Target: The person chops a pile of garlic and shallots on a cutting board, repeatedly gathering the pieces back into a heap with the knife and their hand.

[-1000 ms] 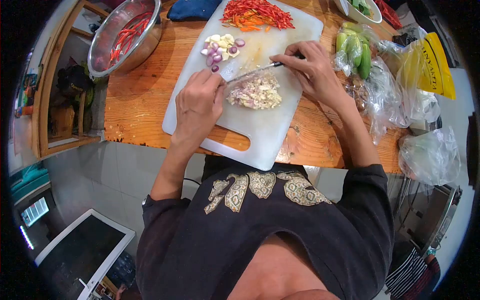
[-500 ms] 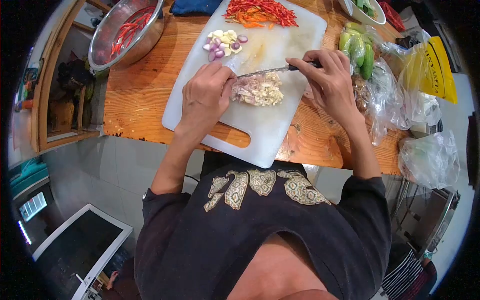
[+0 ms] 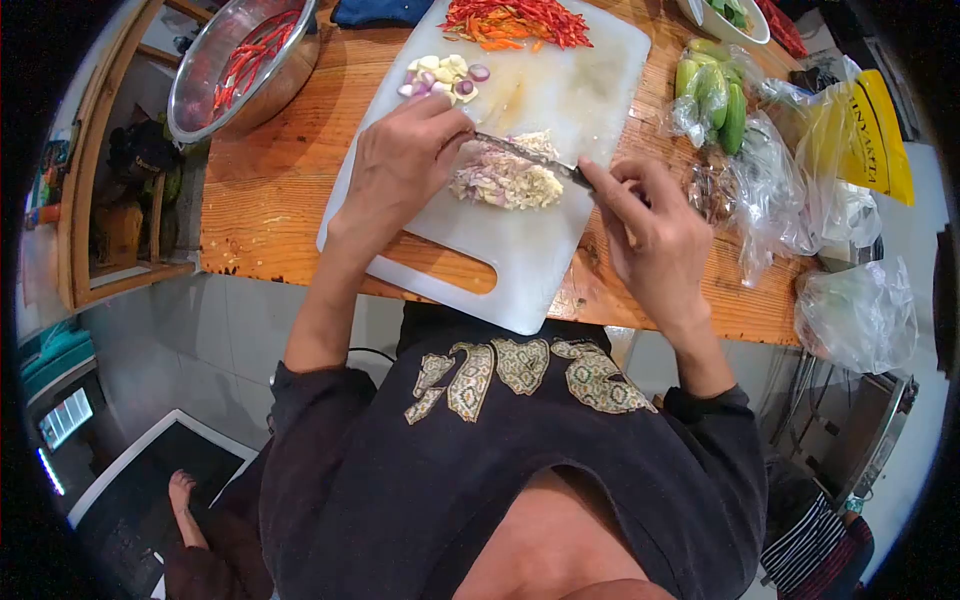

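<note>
A knife (image 3: 525,153) lies slantwise over a pile of chopped shallot and garlic (image 3: 508,180) on the white cutting board (image 3: 560,105). My right hand (image 3: 650,225) is closed round its dark handle, at the pile's right. At the left, my left hand (image 3: 410,160) pinches the tip end of the blade between its fingers. Just beyond that hand sit whole peeled garlic cloves and shallots (image 3: 440,77). Sliced red and orange chilies (image 3: 520,22) are heaped at the board's far end.
A metal bowl (image 3: 285,85) with red chilies stands at the left of the wooden table (image 3: 260,200). At the right are bagged cucumbers (image 3: 712,95), plastic bags (image 3: 775,195), a yellow bag (image 3: 872,130) and a white bowl (image 3: 755,30). Another person's arm (image 3: 187,510) shows at the lower left.
My right hand has moved down towards me with the knife handle, so the blade slants more. My left hand has shifted slightly up and left. The other person's arm has risen into view.
</note>
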The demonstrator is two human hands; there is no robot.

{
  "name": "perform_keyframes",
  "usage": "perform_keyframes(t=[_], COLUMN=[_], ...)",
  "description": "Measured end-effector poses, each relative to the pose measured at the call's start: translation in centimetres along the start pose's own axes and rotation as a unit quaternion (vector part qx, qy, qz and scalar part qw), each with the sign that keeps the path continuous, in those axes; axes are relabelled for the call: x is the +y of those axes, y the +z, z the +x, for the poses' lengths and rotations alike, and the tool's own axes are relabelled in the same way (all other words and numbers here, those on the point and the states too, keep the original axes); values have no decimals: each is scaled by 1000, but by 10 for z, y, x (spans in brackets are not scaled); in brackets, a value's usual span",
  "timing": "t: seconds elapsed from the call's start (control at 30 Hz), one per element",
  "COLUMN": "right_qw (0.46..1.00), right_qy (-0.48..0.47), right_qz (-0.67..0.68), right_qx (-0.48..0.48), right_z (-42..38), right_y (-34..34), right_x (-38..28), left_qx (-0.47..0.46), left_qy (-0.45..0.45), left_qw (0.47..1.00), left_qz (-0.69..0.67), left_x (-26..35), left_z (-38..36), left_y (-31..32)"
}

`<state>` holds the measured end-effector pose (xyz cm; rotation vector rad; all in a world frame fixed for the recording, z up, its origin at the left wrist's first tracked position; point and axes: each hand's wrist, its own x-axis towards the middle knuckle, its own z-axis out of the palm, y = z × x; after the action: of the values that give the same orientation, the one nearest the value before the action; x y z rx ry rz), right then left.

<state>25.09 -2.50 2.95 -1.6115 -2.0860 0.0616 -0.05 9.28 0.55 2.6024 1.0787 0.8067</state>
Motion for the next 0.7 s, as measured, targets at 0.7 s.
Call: perform_keyframes(t=[0.7], right_qw=[997], right_qy=[44], right_qz=[38], right_qx=[53], right_z=[-31], right_y=[34], right_x=[-12], left_qx=[-78], left_qy=[173], left_qw=[978], left_qz=[82], left_x=[-28], left_z=[29], left_y=[6])
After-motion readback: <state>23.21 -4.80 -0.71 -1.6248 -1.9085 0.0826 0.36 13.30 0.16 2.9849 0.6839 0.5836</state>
